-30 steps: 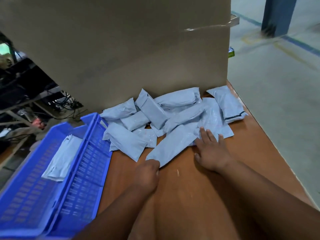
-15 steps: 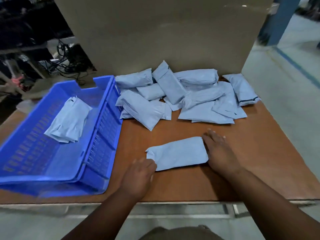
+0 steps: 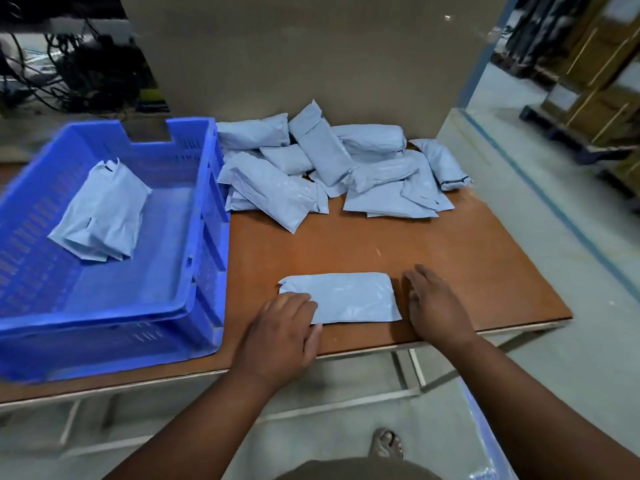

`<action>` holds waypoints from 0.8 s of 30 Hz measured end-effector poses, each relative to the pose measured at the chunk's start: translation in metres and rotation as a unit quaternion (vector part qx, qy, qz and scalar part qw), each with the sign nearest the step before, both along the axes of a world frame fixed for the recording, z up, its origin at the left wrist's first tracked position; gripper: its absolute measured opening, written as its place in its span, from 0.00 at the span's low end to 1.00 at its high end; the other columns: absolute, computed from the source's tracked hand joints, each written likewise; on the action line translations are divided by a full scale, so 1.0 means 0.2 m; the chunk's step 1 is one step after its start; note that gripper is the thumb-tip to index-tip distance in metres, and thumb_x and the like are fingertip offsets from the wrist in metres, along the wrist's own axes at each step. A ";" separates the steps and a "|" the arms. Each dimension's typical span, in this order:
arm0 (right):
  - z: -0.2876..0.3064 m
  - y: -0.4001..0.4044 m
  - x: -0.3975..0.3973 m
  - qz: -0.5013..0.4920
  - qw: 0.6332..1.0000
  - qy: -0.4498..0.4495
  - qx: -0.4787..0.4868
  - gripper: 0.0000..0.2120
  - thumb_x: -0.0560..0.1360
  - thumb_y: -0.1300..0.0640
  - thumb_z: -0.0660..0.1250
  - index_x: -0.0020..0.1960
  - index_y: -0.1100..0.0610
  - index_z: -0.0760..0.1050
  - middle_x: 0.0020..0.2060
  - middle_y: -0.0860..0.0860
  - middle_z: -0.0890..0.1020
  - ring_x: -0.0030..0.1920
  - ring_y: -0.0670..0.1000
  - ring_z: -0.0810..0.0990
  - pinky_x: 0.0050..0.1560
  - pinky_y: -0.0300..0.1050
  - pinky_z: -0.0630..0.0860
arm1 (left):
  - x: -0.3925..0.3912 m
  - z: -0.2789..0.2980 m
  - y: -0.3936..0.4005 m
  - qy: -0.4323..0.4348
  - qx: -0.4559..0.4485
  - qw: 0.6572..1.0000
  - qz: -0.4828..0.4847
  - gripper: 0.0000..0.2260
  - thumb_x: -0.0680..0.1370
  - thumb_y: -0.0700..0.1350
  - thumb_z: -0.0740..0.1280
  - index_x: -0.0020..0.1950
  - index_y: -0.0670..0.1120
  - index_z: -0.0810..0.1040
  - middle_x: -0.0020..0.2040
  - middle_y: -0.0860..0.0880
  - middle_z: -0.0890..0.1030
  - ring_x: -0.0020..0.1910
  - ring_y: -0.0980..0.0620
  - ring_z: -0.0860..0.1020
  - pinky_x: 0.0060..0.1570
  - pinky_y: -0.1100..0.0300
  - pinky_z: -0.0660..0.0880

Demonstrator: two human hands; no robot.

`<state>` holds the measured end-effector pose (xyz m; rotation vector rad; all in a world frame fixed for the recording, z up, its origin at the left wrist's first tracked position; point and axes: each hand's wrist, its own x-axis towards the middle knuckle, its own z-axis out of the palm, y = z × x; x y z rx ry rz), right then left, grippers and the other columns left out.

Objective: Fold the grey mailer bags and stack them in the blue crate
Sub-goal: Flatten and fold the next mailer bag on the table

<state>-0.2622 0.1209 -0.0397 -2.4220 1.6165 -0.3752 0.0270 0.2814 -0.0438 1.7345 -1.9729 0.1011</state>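
Mailer bag [image 3: 349, 296] lies flat on the wooden table [image 3: 467, 265], with the left hand [image 3: 280, 337] resting loosely curled fingers on its near-left corner and the right hand [image 3: 438, 306] touching its right end, fingers straight and together. Beyond the fingertips sits a pile of bags [image 3: 332, 168]; left of them, the blue crate [image 3: 194, 237] holds one folded bag [image 3: 100, 213].

Inspector A: Dim, even indoor light is being cast from above; a small glare spot is being shown on the cardboard panel [image 3: 447, 17].

Inspector B: Edges are being bent by wide-angle distortion; the blue crate [image 3: 194, 209] and background are being smeared by blur.
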 end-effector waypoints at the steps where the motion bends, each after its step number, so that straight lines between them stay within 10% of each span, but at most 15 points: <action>1: 0.02 0.02 0.00 0.001 1.000 -0.009 -0.012 0.18 0.81 0.60 0.65 0.71 0.57 0.76 0.75 0.61 0.73 0.71 0.65 0.75 0.71 0.60 0.74 | -0.03 0.00 -0.02 0.001 -0.005 1.000 -0.008 0.15 0.82 0.51 0.66 0.65 0.45 0.80 0.66 0.46 0.80 0.66 0.45 0.77 0.65 0.47 0.75; 12: -0.08 -0.01 0.29 0.195 0.973 0.118 0.019 0.31 0.85 0.44 0.48 0.86 0.52 0.51 0.86 0.52 0.51 0.85 0.55 0.51 0.83 0.60 0.48 | -0.38 -0.09 -0.48 -0.080 0.218 0.971 0.062 0.34 0.82 0.55 0.38 0.86 0.44 0.55 0.87 0.44 0.52 0.86 0.45 0.49 0.84 0.46 0.44; 24: -0.19 -0.08 0.23 0.234 0.965 0.115 0.016 0.32 0.86 0.41 0.42 0.87 0.52 0.44 0.86 0.52 0.45 0.86 0.55 0.43 0.81 0.69 0.44 | -0.37 -0.18 -0.47 -0.067 0.218 0.971 0.066 0.30 0.85 0.54 0.46 0.87 0.46 0.55 0.87 0.47 0.52 0.86 0.49 0.50 0.84 0.45 0.50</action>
